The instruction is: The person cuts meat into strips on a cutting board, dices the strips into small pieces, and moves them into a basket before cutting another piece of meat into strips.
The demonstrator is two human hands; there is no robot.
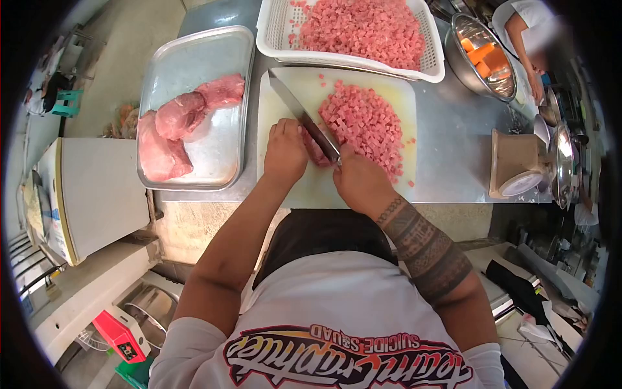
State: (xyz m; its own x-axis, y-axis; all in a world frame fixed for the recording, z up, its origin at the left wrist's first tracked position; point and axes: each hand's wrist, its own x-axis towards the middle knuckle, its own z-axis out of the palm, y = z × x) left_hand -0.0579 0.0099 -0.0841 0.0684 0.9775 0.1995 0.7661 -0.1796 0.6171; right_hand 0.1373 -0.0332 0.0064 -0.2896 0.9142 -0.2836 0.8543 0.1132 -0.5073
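Note:
My right hand point(364, 180) is closed round the handle of a long kitchen knife point(291, 102), whose blade points up and left across the cutting board point(275, 87). Curled fingers of my left hand point(286, 149) press on a strip of raw meat point(313, 154) just left of the knife handle; the knife and hand partly hide the strip. Beside the knife, on the board's right half, lies a heap of diced pink meat point(369, 126), with a few loose cubes around it.
Left of the board, a metal tray point(214, 155) holds large raw meat pieces point(165, 155). Behind stands a white perforated basket point(278, 39) of diced meat point(363, 29). At right are a steel bowl point(460, 61) with orange chunks point(479, 58), a scale point(515, 162) and another person point(528, 26).

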